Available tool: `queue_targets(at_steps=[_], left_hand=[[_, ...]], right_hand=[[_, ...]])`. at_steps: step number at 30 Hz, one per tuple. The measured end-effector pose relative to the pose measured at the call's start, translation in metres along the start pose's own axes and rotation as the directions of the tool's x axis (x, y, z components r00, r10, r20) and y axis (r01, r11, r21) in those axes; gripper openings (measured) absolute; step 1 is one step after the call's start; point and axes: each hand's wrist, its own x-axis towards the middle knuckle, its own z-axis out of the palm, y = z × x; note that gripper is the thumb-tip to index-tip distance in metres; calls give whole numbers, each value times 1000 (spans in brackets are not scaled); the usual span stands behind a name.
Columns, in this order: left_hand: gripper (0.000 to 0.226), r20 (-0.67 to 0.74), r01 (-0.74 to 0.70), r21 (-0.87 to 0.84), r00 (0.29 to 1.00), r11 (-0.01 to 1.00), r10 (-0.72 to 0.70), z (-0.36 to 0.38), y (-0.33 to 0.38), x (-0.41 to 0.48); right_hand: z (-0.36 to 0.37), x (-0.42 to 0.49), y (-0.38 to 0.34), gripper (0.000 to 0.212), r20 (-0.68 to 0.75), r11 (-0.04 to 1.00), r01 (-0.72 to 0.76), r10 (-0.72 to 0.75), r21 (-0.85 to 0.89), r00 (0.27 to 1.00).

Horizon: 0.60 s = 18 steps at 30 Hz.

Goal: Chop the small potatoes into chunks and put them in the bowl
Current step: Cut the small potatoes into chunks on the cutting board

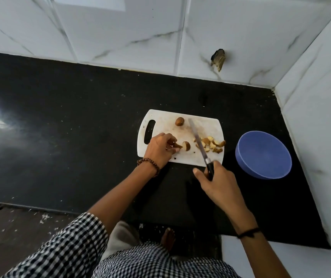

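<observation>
- Black stone countertop point(80, 121), speckled, set in a corner of white marble-look wall tiles point(120, 37); one tile bore a broken hole point(218, 59) above the work area.
- White cutting board point(164, 121), handle slot at its left end; lay flat on the countertop, just left of the bowl and apart from it.
- Blue bowl point(263, 154), round, plain; stood on the countertop near the right-hand wall; only its own blue inside showed.
- Whole potato point(179, 121), small, brown-skinned; sat near the board's far edge, close to the knife tip.
- Halved potato point(186, 146), pale cut face turned left; rested mid-board, just beside the left fingertips.
- Potato piece point(177, 145), dark-skinned; lay on the board, partly hidden under the left hand.
- Potato chunks point(212, 145), a loose heap of a dozen or so; lay on the board's right end, right of the blade.
- Knife point(197, 141), long narrow blade, black handle; slanted across the board between the halved potato and the chunks, tip toward the far edge.
- Left hand point(160, 149), beaded bracelet point(149, 164) at the wrist; fingers curled down, pinching the potato piece against the board.
- Right hand point(218, 181), black thread band point(248, 232) at the wrist; fingers wrapped round the knife handle at the board's near edge, thumb stretched out to the left.
- Checked shirt point(70, 247), black and white; filled the bottom of the view.
</observation>
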Motion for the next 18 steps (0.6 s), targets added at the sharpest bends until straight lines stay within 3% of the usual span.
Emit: queue_targets(at_steps=[4, 6, 12, 18], left_hand=[[24, 1, 19, 38, 1000, 999, -19, -5, -6, -3], [25, 23, 6, 48, 1000, 999, -8, -6, -9, -3], [27, 56, -50, 27, 997, 998, 49, -7, -12, -1], [22, 113, -78, -45, 990, 996, 82, -13, -20, -2]], right_hand=[[11, 44, -18, 52, -201, 994, 99, -108, -56, 974], [15, 63, -27, 51, -255, 987, 144, -157, -69, 954], [26, 91, -40, 44, -237, 952, 142, -210, -273, 949], [24, 115, -61, 38, -254, 966, 208, -243, -155, 936]])
